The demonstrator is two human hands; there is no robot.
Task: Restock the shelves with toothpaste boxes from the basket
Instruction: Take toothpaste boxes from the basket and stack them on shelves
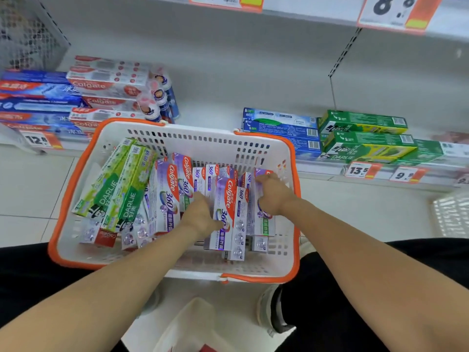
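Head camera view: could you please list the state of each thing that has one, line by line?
Basket: on the floor, partly filled with boxes.
Purple Colgate 360 boxes: standing on end, packed together in the basket.
Green Darlie boxes: leaning in the basket's left side.
Left hand: reaching in, gripping purple boxes.
Right hand: gripping purple boxes at their right side.
Bottom shelf: bare gap in the middle, boxes stacked either side.

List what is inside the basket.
The basket holds purple Colgate 360 boxes and green Darlie boxes. Both hands, left and right, cover some; lower boxes are hidden.
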